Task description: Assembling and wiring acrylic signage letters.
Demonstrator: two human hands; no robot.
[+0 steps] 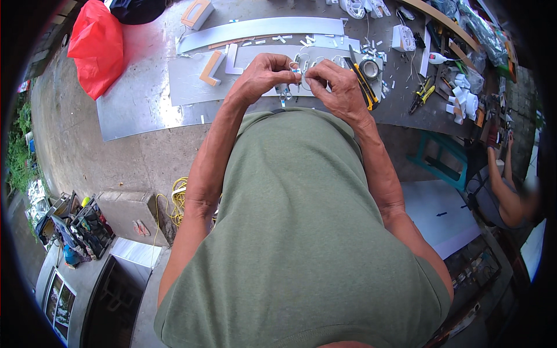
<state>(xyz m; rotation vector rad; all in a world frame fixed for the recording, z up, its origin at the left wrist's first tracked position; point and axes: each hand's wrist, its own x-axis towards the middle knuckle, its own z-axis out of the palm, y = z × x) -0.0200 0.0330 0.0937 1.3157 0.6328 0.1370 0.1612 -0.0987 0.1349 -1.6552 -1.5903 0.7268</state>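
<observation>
Close together over the near edge of the metal worktable, both my hands pinch a thin looped wire that carries small white and blue pieces. My left hand has thumb and forefinger closed on it. My right hand grips it from the other side, fingertips bent; the exact pinch point is partly hidden. More of the small pieces hang below my fingers. By my right hand lie a yellow-and-black cutter and a roll of dark tape. An L-shaped white and orange piece rests left of my left hand.
A long white strip lies across the back. A red bag sits at the far left. Pliers, a glue bottle and white scraps crowd the right. Beyond a teal stool, another person is at the right edge.
</observation>
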